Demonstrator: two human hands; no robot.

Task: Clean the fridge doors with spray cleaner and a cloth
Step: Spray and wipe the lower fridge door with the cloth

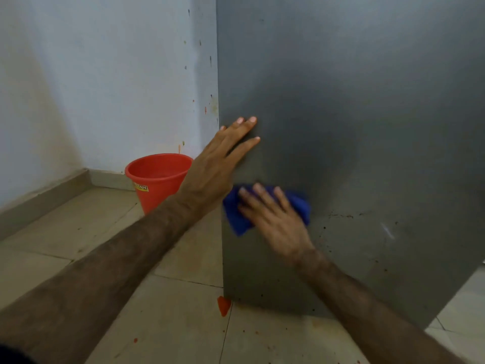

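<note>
A grey fridge panel (367, 127) fills the right half of the view, with dark specks low down. My left hand (217, 164) lies flat against its left edge, fingers spread and holding nothing. Just below, my right hand (273, 219) presses a blue cloth (236, 219) onto the panel; the hand is blurred and covers the middle of the cloth. No spray bottle is in view.
A red bucket (154, 177) stands on the tiled floor (78, 232) by the pale wall (105, 74), left of the fridge. Red stains mark the floor at the fridge's lower corner (223, 306) and the wall beside it.
</note>
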